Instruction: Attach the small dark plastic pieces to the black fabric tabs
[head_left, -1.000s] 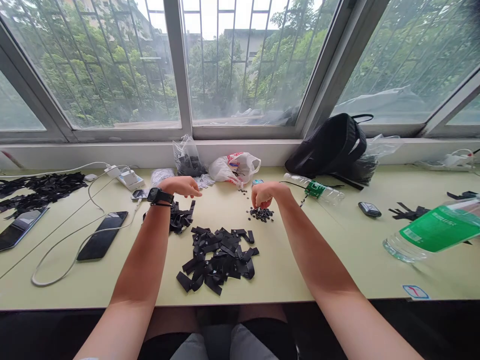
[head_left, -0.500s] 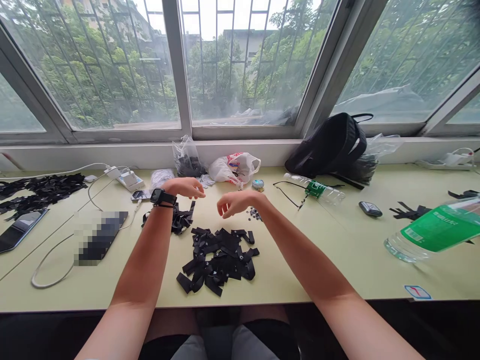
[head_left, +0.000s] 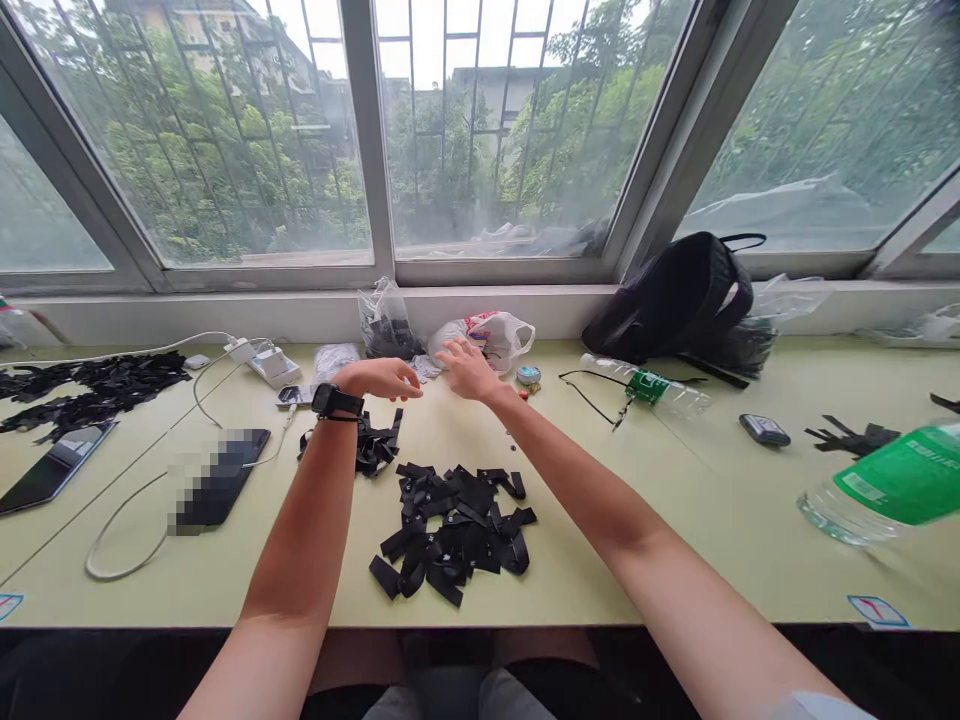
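Observation:
My left hand (head_left: 384,380), with a black watch (head_left: 335,401) on its wrist, hovers above a small heap of black strips (head_left: 377,443). Its fingers are loosely bent and a little apart, and nothing shows in them. My right hand (head_left: 470,371) is stretched forward, fingers spread, beside small white pieces (head_left: 426,368) and in front of a white plastic bag (head_left: 517,340) with red print. Nearer to me lies a larger pile of short black strips (head_left: 465,525), some bearing small shiny spots. A few tiny dark bits (head_left: 512,447) rest by my right forearm.
A clear bag of dark things (head_left: 388,330) leans at the sill. Glasses (head_left: 600,400), a small bottle (head_left: 649,385) and a black bag (head_left: 675,300) are at right, with a large bottle (head_left: 892,480) nearer. Phones, a power strip (head_left: 274,368) and cables occupy the left.
My right hand has moved forward, its curled fingers now spread out near the white bag. My left hand has stayed about where it was. The whole view has shifted slightly.

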